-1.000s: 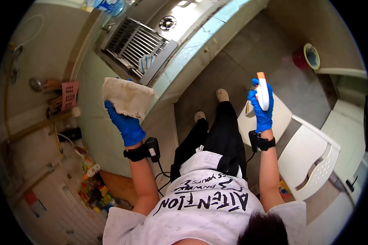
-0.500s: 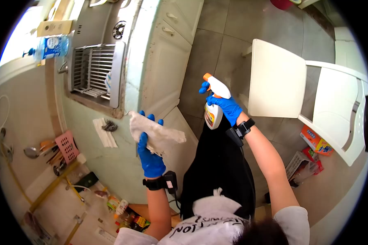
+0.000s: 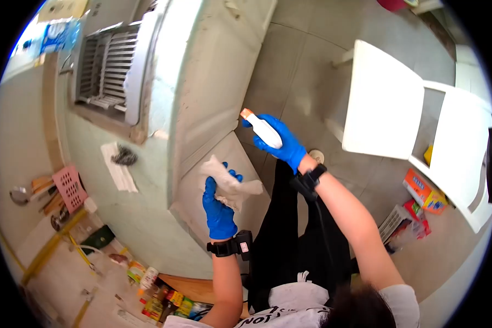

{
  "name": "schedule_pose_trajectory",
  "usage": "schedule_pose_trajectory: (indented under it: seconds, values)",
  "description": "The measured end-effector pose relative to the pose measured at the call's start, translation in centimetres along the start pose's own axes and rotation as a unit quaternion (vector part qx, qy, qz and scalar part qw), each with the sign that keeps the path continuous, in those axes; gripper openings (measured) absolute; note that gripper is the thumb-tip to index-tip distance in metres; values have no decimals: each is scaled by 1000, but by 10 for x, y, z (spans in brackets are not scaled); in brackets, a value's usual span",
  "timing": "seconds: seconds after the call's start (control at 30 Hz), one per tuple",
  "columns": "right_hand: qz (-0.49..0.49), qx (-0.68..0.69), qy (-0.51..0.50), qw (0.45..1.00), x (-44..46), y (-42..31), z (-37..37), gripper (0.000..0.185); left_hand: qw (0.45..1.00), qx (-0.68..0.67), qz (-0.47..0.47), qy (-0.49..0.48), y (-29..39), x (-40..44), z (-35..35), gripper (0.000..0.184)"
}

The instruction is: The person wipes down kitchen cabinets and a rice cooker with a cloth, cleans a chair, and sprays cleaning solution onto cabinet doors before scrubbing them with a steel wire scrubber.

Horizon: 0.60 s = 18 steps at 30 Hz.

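A crumpled whitish cloth [image 3: 230, 183] is held in my left hand [image 3: 220, 210], which wears a blue glove. The cloth hangs in front of the white cabinet, beside the counter's edge. In the other blue glove, my right hand [image 3: 281, 143] grips a white spray bottle [image 3: 267, 133] by its neck, its orange nozzle [image 3: 246, 113] pointing toward the cabinet doors [image 3: 213, 82]. The bottle's lower body is hidden behind the hand. No spray can be made out.
Left of the cabinet runs a pale green counter [image 3: 142, 202] with a sink rack [image 3: 112, 65]. On it lie a white cloth strip [image 3: 117, 169] and a steel wool pad [image 3: 124, 156]. A white chair [image 3: 385, 104] stands at right. Several bottles and packets [image 3: 167, 300] sit at lower left.
My right hand has moved left with the spray bottle, its nozzle now nearer the cabinet. My left hand and the cloth have shifted right and down, and the view has tilted.
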State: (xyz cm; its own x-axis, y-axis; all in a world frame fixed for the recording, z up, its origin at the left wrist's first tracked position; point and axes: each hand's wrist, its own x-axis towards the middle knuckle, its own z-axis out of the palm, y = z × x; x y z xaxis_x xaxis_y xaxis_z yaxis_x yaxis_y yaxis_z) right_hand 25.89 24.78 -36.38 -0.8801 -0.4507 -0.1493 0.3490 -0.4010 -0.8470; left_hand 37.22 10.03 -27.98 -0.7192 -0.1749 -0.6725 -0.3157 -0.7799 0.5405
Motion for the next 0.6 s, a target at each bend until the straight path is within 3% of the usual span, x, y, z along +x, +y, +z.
schedule_pose_trajectory:
  seconds: [0.03, 0.07, 0.1, 0.13, 0.2, 0.33, 0.37, 0.4, 0.47, 0.53, 0.57, 0.6]
  values:
    - [-113, -107, 23, 988, -9, -21, 15, 36, 999, 19, 38, 12, -2, -12, 10, 51]
    - [-113, -107, 12, 988, -15, -39, 29, 36, 999, 13, 47, 15, 1, -23, 14, 51]
    - [-48, 155, -36, 986, -16, -55, 39, 35, 998, 7, 57, 7, 5, -30, 18, 52]
    - [26, 400, -84, 912, -14, -74, 48, 33, 998, -1, 67, -5, 9, -34, 22, 53]
    - [-30, 311, -29, 949, -15, -124, 86, 36, 995, -8, 97, -6, 20, -52, 25, 51]
    - [-63, 134, -41, 988, -8, -201, 160, 49, 982, -54, 162, 74, 42, -72, -3, 42]
    - [-155, -32, -106, 982, -5, -203, 171, 63, 967, -63, 212, 125, 49, -81, -4, 39]
    - [-157, -42, -154, 975, -4, -212, 190, 66, 947, -74, 259, 177, 55, -92, -7, 37]
    - [-286, -166, -239, 913, 0, -214, 226, 58, 927, -50, 303, 216, 66, -119, -25, 33]
    - [-265, -206, -325, 884, 0, -198, 261, 52, 909, -146, 341, 190, 83, -141, -40, 32]
    - [-294, -168, -356, 871, 1, -177, 277, 53, 873, -136, 420, 208, 89, -151, -54, 31]
    - [-251, -168, -373, 877, 0, -186, 286, 49, 867, -149, 427, 207, 101, -161, -42, 31]
